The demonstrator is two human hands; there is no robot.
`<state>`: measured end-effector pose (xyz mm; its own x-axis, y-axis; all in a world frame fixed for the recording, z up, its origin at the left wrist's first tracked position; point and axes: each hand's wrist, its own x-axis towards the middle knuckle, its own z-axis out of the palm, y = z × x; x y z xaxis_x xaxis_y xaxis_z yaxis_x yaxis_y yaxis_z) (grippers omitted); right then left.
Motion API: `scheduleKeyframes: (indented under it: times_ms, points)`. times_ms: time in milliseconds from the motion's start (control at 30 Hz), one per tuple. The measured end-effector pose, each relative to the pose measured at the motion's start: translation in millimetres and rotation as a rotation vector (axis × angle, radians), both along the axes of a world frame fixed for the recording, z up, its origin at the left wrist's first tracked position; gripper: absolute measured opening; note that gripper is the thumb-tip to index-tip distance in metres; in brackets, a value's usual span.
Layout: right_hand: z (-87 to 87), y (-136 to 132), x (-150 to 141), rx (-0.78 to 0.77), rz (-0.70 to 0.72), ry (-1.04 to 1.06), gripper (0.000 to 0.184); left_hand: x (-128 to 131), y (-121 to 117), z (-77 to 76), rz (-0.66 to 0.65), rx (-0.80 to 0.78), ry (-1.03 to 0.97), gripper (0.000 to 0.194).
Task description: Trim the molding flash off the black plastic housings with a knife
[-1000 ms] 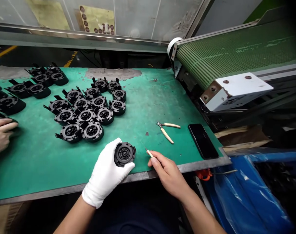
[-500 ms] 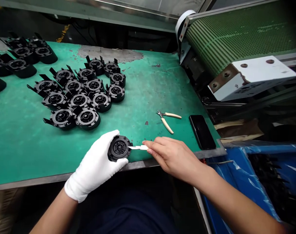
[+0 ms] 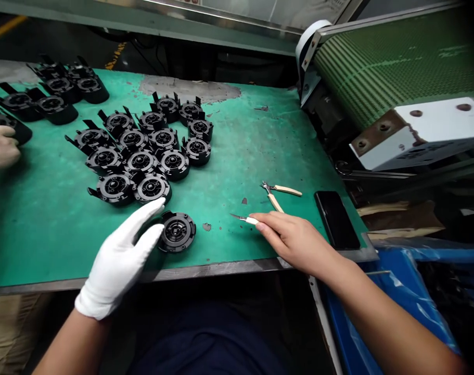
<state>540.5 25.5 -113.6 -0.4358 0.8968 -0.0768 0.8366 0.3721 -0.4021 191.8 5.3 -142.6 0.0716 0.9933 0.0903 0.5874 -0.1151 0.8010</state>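
My left hand (image 3: 119, 255) wears a white glove and lies with its fingers stretched out, the fingertips touching a round black plastic part (image 3: 177, 232) that rests flat on the green mat (image 3: 237, 156). Just beyond it sits a cluster of several similar black parts (image 3: 143, 148). My bare right hand (image 3: 295, 239) rests near the table's front edge, pinched on a small knife (image 3: 244, 219) with a pale handle, its blade pointing left, clear of the part.
Cream-handled pliers (image 3: 278, 195) and a black phone (image 3: 336, 219) lie right of my hands. A green conveyor (image 3: 381, 62) with a white bracket (image 3: 427, 130) borders the right side. More black parts (image 3: 53, 94) lie far left, by another person's hand (image 3: 0, 146). A blue bin (image 3: 388, 297) stands below right.
My left hand set the black part down on the mat and opened. The right hand drew the knife away from the part, to the right. The camera shifted slightly.
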Motion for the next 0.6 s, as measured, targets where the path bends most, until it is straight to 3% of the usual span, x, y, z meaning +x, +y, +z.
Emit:
scheduleKeyframes:
  times_ms: [100,167,300,467,533,600]
  points:
    - [2.5,0,-18,-0.006,0.052,0.050,0.035,6,-8,-5.4,-0.004,-0.054,0.026,0.089]
    - [5.4,1,-33,-0.011,0.116,0.064,0.036,13,-11,-11.1,-0.020,-0.009,0.124,0.100]
    - [10.8,0,-60,0.007,0.205,0.011,0.038,20,-9,-19.3,0.010,0.052,0.177,0.094]
    - [16.1,4,-71,0.097,0.194,-0.168,0.038,16,-7,-19.3,-0.016,0.024,0.170,0.089]
    - [15.3,11,-67,0.131,0.147,-0.260,0.039,15,-7,-17.2,-0.016,0.013,0.167,0.087]
    - [12.3,23,-57,0.162,0.008,-0.380,0.040,13,-6,-13.2,-0.017,-0.015,0.165,0.086]
